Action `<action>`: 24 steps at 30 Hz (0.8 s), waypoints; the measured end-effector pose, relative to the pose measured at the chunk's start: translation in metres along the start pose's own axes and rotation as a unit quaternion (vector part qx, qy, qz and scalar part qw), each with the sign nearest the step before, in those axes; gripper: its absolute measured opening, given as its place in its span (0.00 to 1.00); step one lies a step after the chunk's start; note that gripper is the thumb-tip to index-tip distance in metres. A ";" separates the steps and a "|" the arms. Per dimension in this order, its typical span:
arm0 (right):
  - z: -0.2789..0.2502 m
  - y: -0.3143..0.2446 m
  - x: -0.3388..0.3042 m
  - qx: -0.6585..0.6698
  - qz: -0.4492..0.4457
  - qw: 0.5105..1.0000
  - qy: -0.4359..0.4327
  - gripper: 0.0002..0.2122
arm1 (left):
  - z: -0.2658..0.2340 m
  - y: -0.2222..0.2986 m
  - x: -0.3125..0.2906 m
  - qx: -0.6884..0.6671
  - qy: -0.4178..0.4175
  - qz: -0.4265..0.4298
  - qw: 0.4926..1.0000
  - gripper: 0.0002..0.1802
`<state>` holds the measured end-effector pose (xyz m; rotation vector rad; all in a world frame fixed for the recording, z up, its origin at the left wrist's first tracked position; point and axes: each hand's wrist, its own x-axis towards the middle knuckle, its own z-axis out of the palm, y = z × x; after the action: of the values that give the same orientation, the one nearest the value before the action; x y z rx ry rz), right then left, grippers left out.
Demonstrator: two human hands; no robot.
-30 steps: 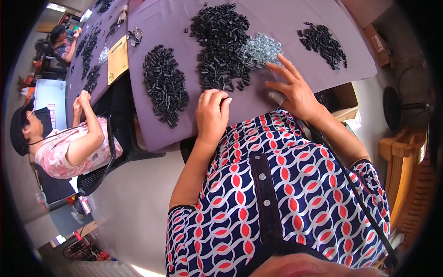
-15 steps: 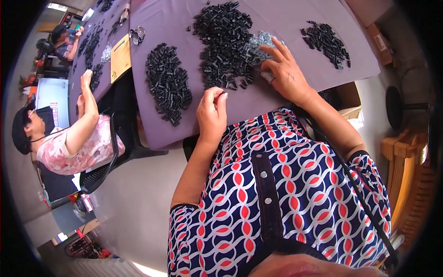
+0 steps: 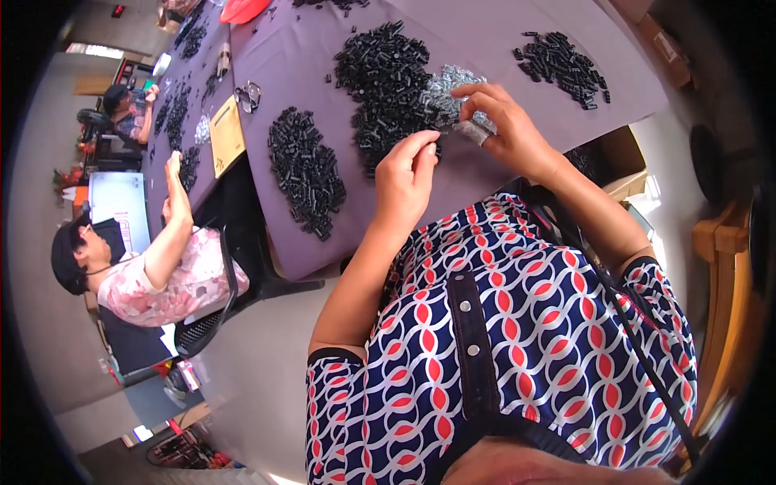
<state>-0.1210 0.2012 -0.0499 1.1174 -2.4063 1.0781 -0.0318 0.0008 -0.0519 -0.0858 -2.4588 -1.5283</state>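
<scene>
Small assembly workshop: long tables (image 3: 517, 48) under purple cloth, heaps of small black parts (image 3: 307, 170) and silvery parts (image 3: 444, 85) sorted by kind, co-worker (image 3: 153, 267) seated at neighbouring table (image 3: 174, 153) with same piles, bare concrete floor (image 3: 242, 380).

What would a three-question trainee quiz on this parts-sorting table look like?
1. True or false: the left hand lies flat on the purple cloth-covered table.
2. The right hand reaches over which heap? A) silvery metal bits B) yellow envelope C) scissors
3. How many heaps of small black plastic parts lie on this table?

Key: 1. False, it is raised, fingers pinched. 2. A, the heap of silvery metal bits. 3. Three: left, middle, right.
</scene>
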 end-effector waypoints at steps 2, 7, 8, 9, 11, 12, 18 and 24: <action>-0.005 -0.008 0.000 0.248 0.140 0.955 -0.086 0.13 | 0.009 -0.001 0.014 -0.009 0.003 0.015 1.000 0.08; 0.005 0.013 -0.005 0.473 0.209 0.850 -0.095 0.05 | 0.019 0.009 0.027 -0.059 -0.020 0.017 0.998 0.06; 0.006 0.016 -0.006 0.516 0.221 0.822 -0.094 0.04 | 0.020 0.010 0.027 -0.045 -0.027 0.020 0.998 0.06; 0.007 0.018 -0.007 0.517 0.222 0.822 -0.090 0.04 | 0.021 0.012 0.027 -0.043 -0.031 0.021 0.998 0.06; 0.009 0.019 -0.007 0.538 0.209 0.813 -0.077 0.04 | 0.022 0.014 0.027 -0.016 -0.032 0.026 0.999 0.06; 0.009 0.019 -0.006 0.539 0.209 0.813 -0.074 0.04 | 0.023 0.014 0.028 -0.015 -0.034 0.027 0.999 0.06; 0.011 0.020 -0.006 0.562 0.236 0.791 -0.044 0.05 | 0.027 0.007 0.035 0.015 -0.040 0.036 0.998 0.05; 0.017 0.010 -0.009 0.417 0.211 0.884 0.014 0.09 | 0.035 0.001 0.040 0.046 -0.023 -0.003 0.999 0.07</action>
<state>-0.1216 0.1978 -0.0710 0.7353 -2.2250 2.3991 -0.0769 0.0288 -0.0564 -0.0978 -2.5629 -1.4273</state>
